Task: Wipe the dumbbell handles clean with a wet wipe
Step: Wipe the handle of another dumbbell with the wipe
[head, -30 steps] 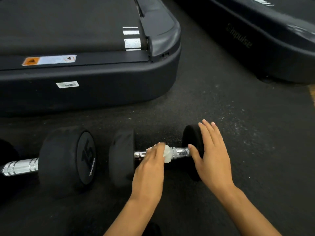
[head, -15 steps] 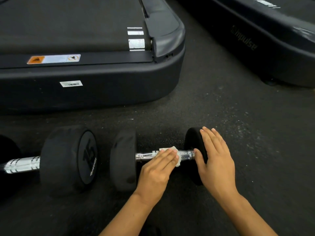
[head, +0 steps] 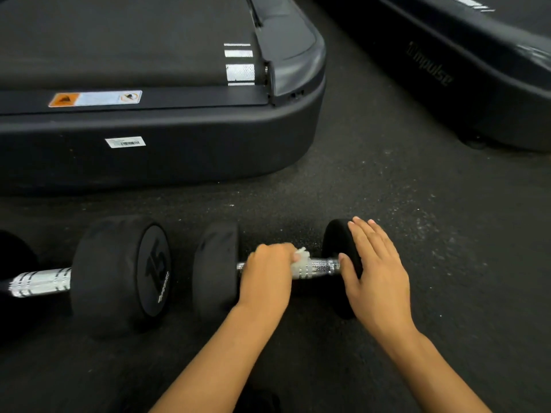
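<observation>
1. Black speckled rubber floor (head: 387, 189) is carrying two dumbbells and two treadmills (head: 179, 150); the far one is reading "impulse".
2. Left dumbbell (head: 122, 275) is showing "15".
3. Left hand (head: 268, 275) is closing its fingers, pressing a wet wipe (head: 301, 262) around the right dumbbell's chrome handle (head: 325, 267).
4. Right hand (head: 375, 272) is lying flat, fingers spread, against its end weight (head: 335, 242).

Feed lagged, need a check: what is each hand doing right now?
Left hand: closed around the wet wipe on the dumbbell handle.
Right hand: open, flat against the dumbbell's right head, holding nothing.
</observation>
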The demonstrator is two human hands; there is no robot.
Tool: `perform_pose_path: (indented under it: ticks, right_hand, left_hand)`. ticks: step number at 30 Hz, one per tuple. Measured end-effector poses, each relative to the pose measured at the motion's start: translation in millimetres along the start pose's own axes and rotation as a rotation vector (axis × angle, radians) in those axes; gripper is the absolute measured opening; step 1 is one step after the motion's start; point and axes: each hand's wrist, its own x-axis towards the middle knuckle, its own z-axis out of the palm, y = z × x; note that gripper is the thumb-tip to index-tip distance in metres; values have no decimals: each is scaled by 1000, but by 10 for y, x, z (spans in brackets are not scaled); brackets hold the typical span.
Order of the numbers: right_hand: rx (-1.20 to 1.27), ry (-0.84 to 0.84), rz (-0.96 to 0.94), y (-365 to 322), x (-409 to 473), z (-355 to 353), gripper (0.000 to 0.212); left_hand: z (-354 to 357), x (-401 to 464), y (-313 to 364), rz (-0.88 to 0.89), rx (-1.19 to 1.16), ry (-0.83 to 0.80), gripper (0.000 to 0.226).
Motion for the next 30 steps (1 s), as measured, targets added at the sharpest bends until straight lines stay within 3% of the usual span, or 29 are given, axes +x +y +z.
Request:
perform_pose_path:
  ticks: [2,4,9,12,15,18,22,25,28,30]
  right_hand:
    - [-2,5,-6,0,-5,-11,50]
    - [-5,10,-11,-5,-6,-14,50]
    - [-13,16,-13,-2,2,5,50]
    - [-17,16,-5,-12,13,9,50]
    - [-25,5,-4,-13,25,0,50]
    - [-22,7,-7,-6,27,-5,50]
    - [-26,27,-17,-2,1,3,50]
    - [-28,14,-12,1,5,17,51]
    - [-27,15,-10,8,44,26,50]
    - [-22,32,-20,9,46,32,47]
  left_hand:
    - [-93,50,19,-89,38,-24,14]
    - [-92,-16,37,-67,34,-23,12]
    - [125,-266,-67,189,16,154,42]
    - [186,-210,-23,278,2,136,40]
    - [87,-50,46,151,-50,-3,20]
    - [100,-15,-30,111,43,9,23]
    - [183,-179,-46,277,24,111,44]
    - [56,-35,23,227,17,-45,28]
    - [-35,126,33,100,137,-62,15]
    - [-30,79,63,93,196,-71,20]
